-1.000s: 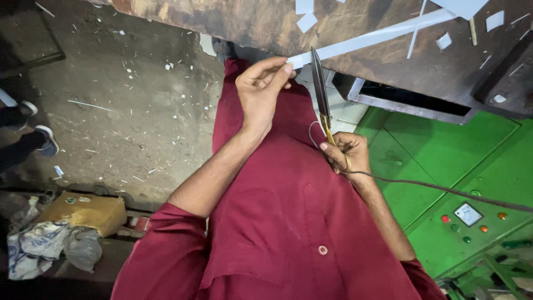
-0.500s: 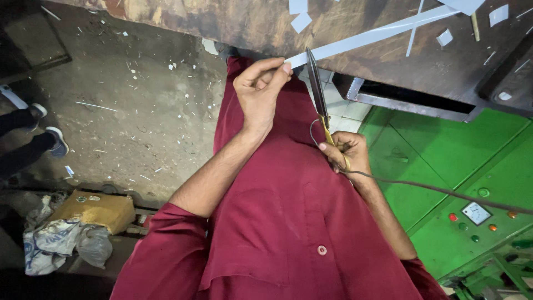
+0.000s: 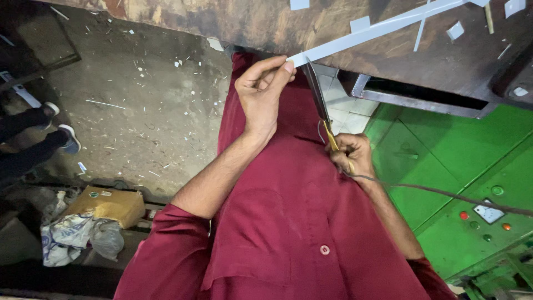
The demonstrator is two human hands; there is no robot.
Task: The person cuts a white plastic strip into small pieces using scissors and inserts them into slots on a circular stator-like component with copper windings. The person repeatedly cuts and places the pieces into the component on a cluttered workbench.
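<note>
My left hand (image 3: 261,91) pinches the near end of a long pale strip (image 3: 377,26) that runs up and right across a worn wooden bench top (image 3: 244,19). My right hand (image 3: 351,157) grips the yellow handles of a pair of scissors (image 3: 320,105). The dark blades point up at the strip's end, just right of my left thumb. I cannot tell whether the blades touch the strip. A thin cord (image 3: 444,193) trails from my right hand to the right. My maroon shirt (image 3: 294,222) fills the lower middle.
Small pale offcuts (image 3: 455,30) lie on the bench. A green machine (image 3: 461,183) with buttons and a small gauge stands at the right. Another person's legs and shoes (image 3: 55,133) are at the left on the littered concrete floor. A cardboard box (image 3: 108,204) and crumpled bags lie lower left.
The view has shifted slightly. Both hands keep their hold, and the scissors stay at the strip's end.
</note>
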